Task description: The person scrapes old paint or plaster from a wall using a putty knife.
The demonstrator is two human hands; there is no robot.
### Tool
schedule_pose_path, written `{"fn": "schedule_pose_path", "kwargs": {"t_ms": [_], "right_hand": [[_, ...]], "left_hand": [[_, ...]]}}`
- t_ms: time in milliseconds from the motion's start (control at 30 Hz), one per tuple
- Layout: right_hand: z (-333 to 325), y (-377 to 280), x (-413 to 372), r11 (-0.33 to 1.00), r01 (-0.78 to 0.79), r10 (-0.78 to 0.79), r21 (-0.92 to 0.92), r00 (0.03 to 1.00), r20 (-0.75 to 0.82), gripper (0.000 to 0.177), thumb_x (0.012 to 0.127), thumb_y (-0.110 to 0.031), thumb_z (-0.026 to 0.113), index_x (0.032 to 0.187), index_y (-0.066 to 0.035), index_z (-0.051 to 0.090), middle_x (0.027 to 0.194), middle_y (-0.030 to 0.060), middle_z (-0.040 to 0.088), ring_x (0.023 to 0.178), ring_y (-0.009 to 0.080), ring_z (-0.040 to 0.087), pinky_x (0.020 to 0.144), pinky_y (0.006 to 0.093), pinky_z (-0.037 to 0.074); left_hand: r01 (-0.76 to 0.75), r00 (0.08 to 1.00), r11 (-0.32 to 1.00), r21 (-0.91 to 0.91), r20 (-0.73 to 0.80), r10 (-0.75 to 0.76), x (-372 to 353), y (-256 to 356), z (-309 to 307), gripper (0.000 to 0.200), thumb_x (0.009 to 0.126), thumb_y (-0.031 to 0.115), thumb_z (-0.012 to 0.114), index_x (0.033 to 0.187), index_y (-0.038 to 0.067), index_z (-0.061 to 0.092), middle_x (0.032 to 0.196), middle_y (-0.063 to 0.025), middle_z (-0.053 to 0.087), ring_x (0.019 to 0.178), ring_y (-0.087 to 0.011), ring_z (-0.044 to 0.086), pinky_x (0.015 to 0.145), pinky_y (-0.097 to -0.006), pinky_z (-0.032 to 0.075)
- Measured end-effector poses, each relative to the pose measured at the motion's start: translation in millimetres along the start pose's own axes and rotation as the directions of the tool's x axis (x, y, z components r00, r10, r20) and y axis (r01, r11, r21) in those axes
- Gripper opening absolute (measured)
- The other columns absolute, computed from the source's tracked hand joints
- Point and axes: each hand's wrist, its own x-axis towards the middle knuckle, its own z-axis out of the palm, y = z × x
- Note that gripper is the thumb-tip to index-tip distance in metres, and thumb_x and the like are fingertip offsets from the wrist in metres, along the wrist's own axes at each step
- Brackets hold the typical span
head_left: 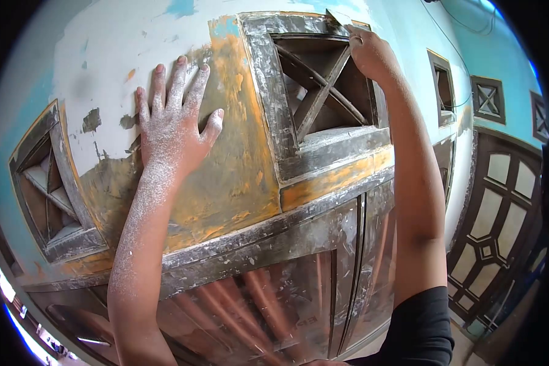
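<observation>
My left hand (174, 119), dusted white with powder, lies flat with fingers spread on the scraped wall (232, 165), where white paint meets a bare brown and orange patch. My right hand (369, 52) is raised to the top right corner of a square vent opening (320, 85) with crossed bars. It grips a scraper (338, 18) whose blade rests against the vent's grey frame.
A second vent opening (49, 183) sits at the left. Below runs a grey ledge (268, 235) over a window with glass panes (256, 305). At the right stands a dark door with glass panels (494, 213), and more vents (487, 97) are set in the turquoise wall.
</observation>
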Motion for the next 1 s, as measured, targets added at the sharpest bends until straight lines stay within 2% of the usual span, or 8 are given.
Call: {"fn": "schedule_pose_path", "kwargs": {"t_ms": [333, 400, 467, 567, 700, 767, 900, 1000], "right_hand": [[7, 14, 13, 0.998, 0.043, -0.044, -0.046, 0.999, -0.022, 0.043, 0.098, -0.030, 0.046, 0.133, -0.015, 0.065, 0.122, 0.0225, 0.069, 0.115, 0.0436, 0.064, 0.103, 0.0505, 0.050], [11, 25, 21, 0.996, 0.021, -0.027, -0.092, 0.998, -0.062, 0.042, 0.100, -0.030, 0.048, 0.134, -0.014, 0.066, 0.116, 0.0267, 0.070, 0.107, 0.0466, 0.066, 0.097, 0.0496, 0.052], [14, 39, 38, 0.996, 0.063, -0.067, -0.058, 0.994, -0.087, 0.042, 0.100, -0.031, 0.046, 0.135, -0.018, 0.066, 0.118, 0.0248, 0.070, 0.110, 0.0454, 0.066, 0.100, 0.0486, 0.051], [14, 54, 70, 0.991, -0.110, 0.109, -0.077, 0.994, -0.026, 0.044, 0.096, -0.036, 0.051, 0.135, -0.022, 0.065, 0.126, 0.0187, 0.069, 0.120, 0.0407, 0.063, 0.105, 0.0477, 0.048], [16, 71, 89, 0.993, -0.107, 0.104, -0.049, 0.992, -0.072, 0.046, 0.097, -0.037, 0.049, 0.137, -0.022, 0.064, 0.130, 0.0183, 0.068, 0.122, 0.0400, 0.063, 0.106, 0.0476, 0.048], [17, 69, 97, 0.971, -0.235, 0.236, 0.039, 0.972, -0.010, 0.046, 0.098, -0.036, 0.046, 0.139, -0.024, 0.063, 0.129, 0.0183, 0.068, 0.122, 0.0398, 0.063, 0.105, 0.0466, 0.049], [21, 34, 64, 0.987, -0.001, 0.018, 0.158, 0.994, -0.110, 0.045, 0.099, -0.036, 0.048, 0.140, -0.025, 0.062, 0.120, 0.0238, 0.070, 0.114, 0.0419, 0.066, 0.100, 0.0458, 0.051], [33, -2, 44, 0.962, 0.076, -0.047, 0.264, 0.992, -0.117, 0.044, 0.099, -0.037, 0.050, 0.140, -0.026, 0.063, 0.117, 0.0258, 0.070, 0.111, 0.0417, 0.067, 0.098, 0.0470, 0.051]], "left_hand": [[0.011, 0.999, 1.000, 0.027, 0.029, -0.012, 1, 0, -5, 0.073, 0.099, 0.045, 0.056, 0.163, 0.028, 0.025, 0.171, -0.0053, 0.018, 0.157, -0.0318, 0.013, 0.125, -0.0603, 0.010], [0.005, 0.999, 1.000, 0.029, 0.036, -0.006, 2, 2, -5, 0.073, 0.099, 0.044, 0.056, 0.163, 0.028, 0.025, 0.171, -0.0053, 0.018, 0.157, -0.0318, 0.013, 0.125, -0.0604, 0.010], [0.017, 0.998, 1.000, 0.023, 0.054, -0.019, 2, 3, -6, 0.074, 0.099, 0.044, 0.057, 0.163, 0.028, 0.025, 0.171, -0.0057, 0.018, 0.157, -0.0319, 0.013, 0.125, -0.0606, 0.010], [0.011, 0.999, 0.999, 0.036, 0.050, -0.013, 1, 2, -4, 0.075, 0.098, 0.052, 0.053, 0.163, 0.029, 0.023, 0.171, -0.0056, 0.016, 0.158, -0.0320, 0.011, 0.126, -0.0609, 0.007], [0.015, 0.998, 0.999, 0.028, 0.062, -0.017, 1, 2, -4, 0.075, 0.098, 0.053, 0.051, 0.163, 0.029, 0.022, 0.171, -0.0052, 0.015, 0.158, -0.0320, 0.010, 0.125, -0.0617, 0.006], [0.018, 0.998, 1.000, 0.019, 0.058, -0.019, 3, 2, -3, 0.075, 0.099, 0.054, 0.050, 0.163, 0.029, 0.023, 0.171, -0.0052, 0.015, 0.158, -0.0321, 0.010, 0.125, -0.0617, 0.006], [0.028, 0.997, 1.000, -0.002, 0.069, -0.028, 4, 3, -6, 0.074, 0.099, 0.055, 0.048, 0.163, 0.028, 0.023, 0.171, -0.0056, 0.015, 0.158, -0.0328, 0.009, 0.125, -0.0619, 0.005], [0.030, 0.997, 1.000, -0.003, 0.070, -0.029, 4, 3, -10, 0.073, 0.098, 0.053, 0.051, 0.163, 0.030, 0.024, 0.171, -0.0045, 0.016, 0.158, -0.0325, 0.011, 0.126, -0.0599, 0.007]]}}
